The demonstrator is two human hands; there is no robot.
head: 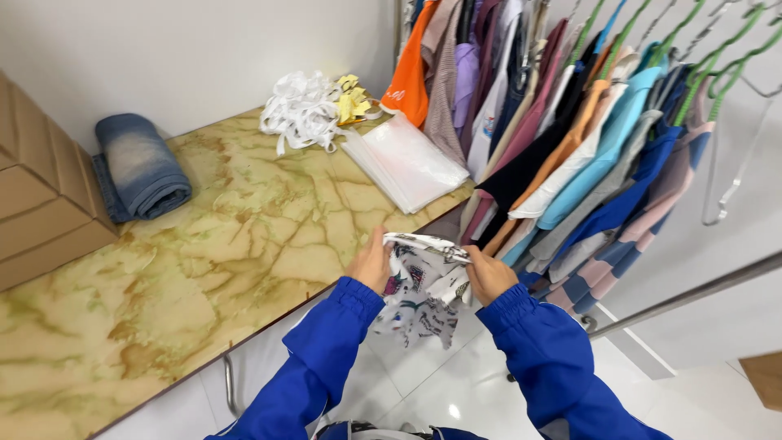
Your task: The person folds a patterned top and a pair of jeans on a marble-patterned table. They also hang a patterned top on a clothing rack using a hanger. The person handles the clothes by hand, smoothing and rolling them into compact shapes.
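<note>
left hand (371, 262): gripping printed white garment (423, 281)
right hand (487, 275): gripping same garment
location: past marble table (204, 244) edge

You had plenty of light here, bright and even, looked like it came from overhead. The white floor (456, 399) threw back a small hot glare spot right between your sleeves, and the marbled surface (204, 244) had a soft sheen. Shadows were faint, just a thin one under the rolled jeans (138, 167). Focus was decent in the middle, but the wide lens bent things at the edges, and the hangers (717, 57) top right went soft.
</note>
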